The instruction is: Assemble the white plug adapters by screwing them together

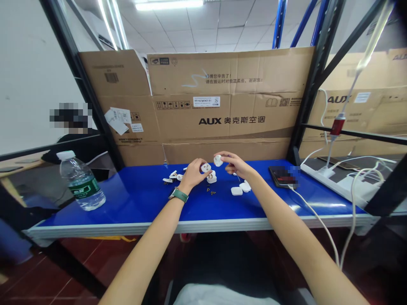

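Note:
My left hand (192, 173) is closed on a round white plug part (206, 168) with small holes in its face. Level with it, my right hand (235, 164) pinches another white plug part (218, 160) between thumb and fingertips. A thin shaft slants down from the curled fingers of that hand; its kind is unclear. Below the hands sits a white plug piece (211, 176) with metal pins. Small brass-coloured pieces (212, 192) lie in front of it. White plug covers (237, 191) rest under my right forearm. Several white parts with pins (173, 176) are heaped left of my left hand.
A water bottle (82, 182) stands at the left end of the blue table (133, 203). A phone (282, 177) with a cable and a white power strip (330, 186) lie right. Cardboard (222, 101) walls the back. A person (76, 135) sits beyond the left post.

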Tool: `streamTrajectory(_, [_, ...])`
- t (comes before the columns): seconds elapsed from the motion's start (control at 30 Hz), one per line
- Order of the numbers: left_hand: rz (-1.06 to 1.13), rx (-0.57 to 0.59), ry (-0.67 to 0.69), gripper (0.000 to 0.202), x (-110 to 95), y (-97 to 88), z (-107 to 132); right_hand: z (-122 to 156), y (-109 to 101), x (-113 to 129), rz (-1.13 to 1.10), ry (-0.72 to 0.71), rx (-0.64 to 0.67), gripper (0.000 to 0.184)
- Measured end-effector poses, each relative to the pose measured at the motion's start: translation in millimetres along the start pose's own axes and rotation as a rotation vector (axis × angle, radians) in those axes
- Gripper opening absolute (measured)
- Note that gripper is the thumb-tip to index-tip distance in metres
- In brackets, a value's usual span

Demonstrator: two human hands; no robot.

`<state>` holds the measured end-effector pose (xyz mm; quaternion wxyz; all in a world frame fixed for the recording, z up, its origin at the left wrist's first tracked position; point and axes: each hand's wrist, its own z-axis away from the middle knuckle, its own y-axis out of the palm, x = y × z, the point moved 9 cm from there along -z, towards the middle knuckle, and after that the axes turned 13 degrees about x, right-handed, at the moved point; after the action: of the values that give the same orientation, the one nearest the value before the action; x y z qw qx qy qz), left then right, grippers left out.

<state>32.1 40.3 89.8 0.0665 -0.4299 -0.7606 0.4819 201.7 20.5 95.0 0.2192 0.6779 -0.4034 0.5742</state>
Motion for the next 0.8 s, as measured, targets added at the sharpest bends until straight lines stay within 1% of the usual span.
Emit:
streamTrajectory(0.13, [0.008, -0.053, 0.039, 0.035, -8, -3.2, 2, -3, 3, -6, 0.074, -0.012, 0.013, 0.050])
streamTrajectory(0.27, [-0.003, -0.111, 0.112, 0.031, -18, -5.8, 4, -6, 9, -7, 0.116, -0.074, 0.070, 0.049])
streamTrajectory(0.4, [-0.016, -0.131, 0.145, 0.028, -24, -6.5, 5, -7, 8, -7, 0.130, -0.081, 0.076, 0.049])
streamTrajectory(0.5, [-0.029, -0.136, 0.149, 0.030, -25, -7.3, 6, -8, 5, -9, 0.134, -0.059, 0.054, 0.049])
streamTrajectory(0.63, [-0.052, -0.134, 0.154, 0.031, -28, -7.6, 6, -9, -1, -13, 0.188, -0.008, -0.031, 0.050])
streamTrajectory(0.8, [-0.096, -0.090, 0.172, 0.026, -28, -2.0, 5, -9, 2, -13, 0.288, 0.038, -0.088, 0.053])
